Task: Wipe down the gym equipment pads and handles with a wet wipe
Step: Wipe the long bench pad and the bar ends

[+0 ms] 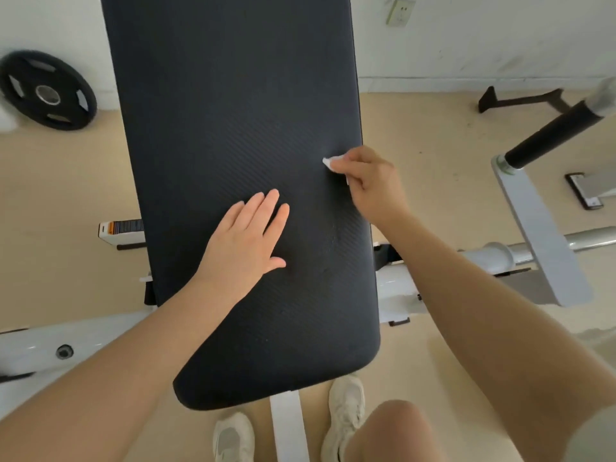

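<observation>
Below me, tilted away toward the wall, lies the long black bench pad point(233, 161), and both my hands are on it. My left hand point(248, 238) rests flat near the middle with fingers straight and relaxed, holding nothing, just steadying the pad. My right hand point(365, 181) is curled around the wet wipe point(330, 162), pinching it into a small white wad whose tip pokes out past my fingers and touches the pad close to its right edge.

I judge the wipe to be light, limp and damp, so it will bunch up and slide inside my grip unless I keep fingers and thumb closed on it; spreading it flatter under the fingertips would probably cover more surface per stroke. The pad looks firm but cushioned, with a fine ribbed texture that should give the wipe some drag rather than letting it skate. It dents slightly under my left palm.

Off to my right, a black foam-covered handle point(553, 135) angles up from the white frame point(540, 228); it looks like a grip I would wrap the wipe around. A weight plate point(46, 91) leans by the wall at left, and my shoes point(345, 415) stand on the tan floor point(66, 181) beneath the pad's near end.
</observation>
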The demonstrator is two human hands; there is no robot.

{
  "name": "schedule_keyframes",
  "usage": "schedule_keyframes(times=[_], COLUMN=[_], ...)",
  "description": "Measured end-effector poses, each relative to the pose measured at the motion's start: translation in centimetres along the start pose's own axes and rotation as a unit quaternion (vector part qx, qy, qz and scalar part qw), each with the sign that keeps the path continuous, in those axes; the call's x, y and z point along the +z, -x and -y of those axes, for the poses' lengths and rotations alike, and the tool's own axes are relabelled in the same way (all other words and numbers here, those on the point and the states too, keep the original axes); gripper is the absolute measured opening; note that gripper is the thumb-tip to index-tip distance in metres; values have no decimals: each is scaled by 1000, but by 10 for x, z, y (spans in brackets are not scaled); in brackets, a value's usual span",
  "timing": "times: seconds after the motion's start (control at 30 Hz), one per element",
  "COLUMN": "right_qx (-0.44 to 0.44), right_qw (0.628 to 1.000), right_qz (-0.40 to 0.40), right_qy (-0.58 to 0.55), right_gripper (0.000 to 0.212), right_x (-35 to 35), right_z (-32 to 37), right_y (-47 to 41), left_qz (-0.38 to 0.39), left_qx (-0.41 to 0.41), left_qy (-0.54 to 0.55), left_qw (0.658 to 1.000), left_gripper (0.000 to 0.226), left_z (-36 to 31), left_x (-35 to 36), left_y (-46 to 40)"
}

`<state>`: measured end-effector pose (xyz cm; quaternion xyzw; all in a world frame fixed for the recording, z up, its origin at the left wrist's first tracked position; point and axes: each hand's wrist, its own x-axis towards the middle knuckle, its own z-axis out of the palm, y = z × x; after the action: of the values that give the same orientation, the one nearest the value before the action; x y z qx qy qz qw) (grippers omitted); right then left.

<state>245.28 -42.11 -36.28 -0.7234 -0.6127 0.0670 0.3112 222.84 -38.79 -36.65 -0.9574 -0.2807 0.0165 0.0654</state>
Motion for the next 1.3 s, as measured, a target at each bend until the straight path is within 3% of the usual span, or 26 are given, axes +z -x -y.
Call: schedule_keyframes(times=[0.1, 0.27, 0.4, 0.5, 0.63, 0.8, 0.9, 1.0, 1.13, 1.3], right_qx=[-95, -127, -85, -72, -77, -141, -129, -105, 7, 72], right_qw=[995, 989, 995, 992, 994, 990, 991, 994, 989, 985], right_qz=[9, 74, -57, -92, -65, -13, 39, -38, -137, -156], right_qy=[-6, 9, 8, 52, 39, 19, 24, -11, -63, 2], right_gripper=[33, 27, 27, 30, 26, 26, 26, 28, 28, 32], right_x=[12, 21, 9, 12, 33, 49, 47, 36, 33, 44], right_z=[-5, -8, 7, 18, 18, 19, 29, 54, 74, 74], right_y=[49, 103, 57, 13, 13, 78, 89, 52, -7, -63], left_qz=[-32, -97, -94, -84, -73, -51, -32, -21, -23, -22], left_qx=[-24, -10, -28, -58, -98, -131, -120, -116, -142, -170], left_qy=[21, 58, 100, 134, 138, 119, 52, 41, -11, -4], left_qw=[999, 994, 990, 986, 983, 983, 991, 992, 990, 985], left_gripper=[87, 85, 84, 82, 83, 90, 93, 92, 97, 110], left_z=[-2, 5, 1, -5, -5, 6, 10, 15, 30, 38], left_x=[12, 22, 20, 16, 13, 15, 13, 2, 0, 2], left_y=[2, -1, 2, 12, 35, 56, 56, 48, 35, 24])
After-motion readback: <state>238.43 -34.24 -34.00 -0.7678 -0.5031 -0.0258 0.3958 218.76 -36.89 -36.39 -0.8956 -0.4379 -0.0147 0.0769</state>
